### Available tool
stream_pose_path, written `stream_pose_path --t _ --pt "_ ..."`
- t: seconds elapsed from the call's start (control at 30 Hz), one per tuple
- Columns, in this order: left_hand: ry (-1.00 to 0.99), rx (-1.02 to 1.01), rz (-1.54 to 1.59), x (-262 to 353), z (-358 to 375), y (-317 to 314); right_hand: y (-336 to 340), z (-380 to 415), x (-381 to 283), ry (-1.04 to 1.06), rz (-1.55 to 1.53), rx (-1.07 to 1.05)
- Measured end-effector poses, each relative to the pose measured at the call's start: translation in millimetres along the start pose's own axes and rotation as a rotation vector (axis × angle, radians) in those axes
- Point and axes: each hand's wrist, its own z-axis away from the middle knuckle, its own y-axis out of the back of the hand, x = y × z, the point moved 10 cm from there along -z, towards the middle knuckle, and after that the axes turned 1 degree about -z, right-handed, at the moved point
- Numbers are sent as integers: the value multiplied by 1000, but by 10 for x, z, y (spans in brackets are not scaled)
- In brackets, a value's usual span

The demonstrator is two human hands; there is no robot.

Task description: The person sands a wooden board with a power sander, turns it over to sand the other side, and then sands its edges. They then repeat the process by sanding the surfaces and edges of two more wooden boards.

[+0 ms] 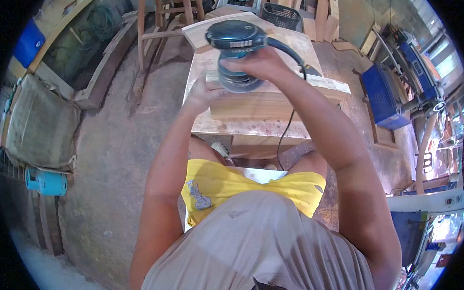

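My right hand (263, 64) is wrapped round the body of a blue-green orbital sander (237, 37). The sander's round pad sits at the left part of a pale wooden board (256, 106), whose lighter upper edge runs off to the right. Whether the pad touches the wood is hard to tell. At the board's left end, my left hand (202, 95) grips the wood, its thumb on the near side and its other fingers partly hidden. A dark hose or cord (291, 51) trails from the sander's rear.
The board rests on a low worktable (302, 45), with another angled board (195, 34) at its far side. Beyond stands a black plastic basket (280, 16). A blue machine (382, 96) is on the right, a wooden stool (164, 35) back left. A thin cord (284, 139) hangs over the near edge.
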Motion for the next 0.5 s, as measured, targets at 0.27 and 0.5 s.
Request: stream_pose_path --t 0.27,0.5 --pt "129 14 -73 -241 -3 57 -132 -60 -54 26 -49 -34" --pt "99 61 -206 179 66 32 35 64 85 -67 -71 -57"
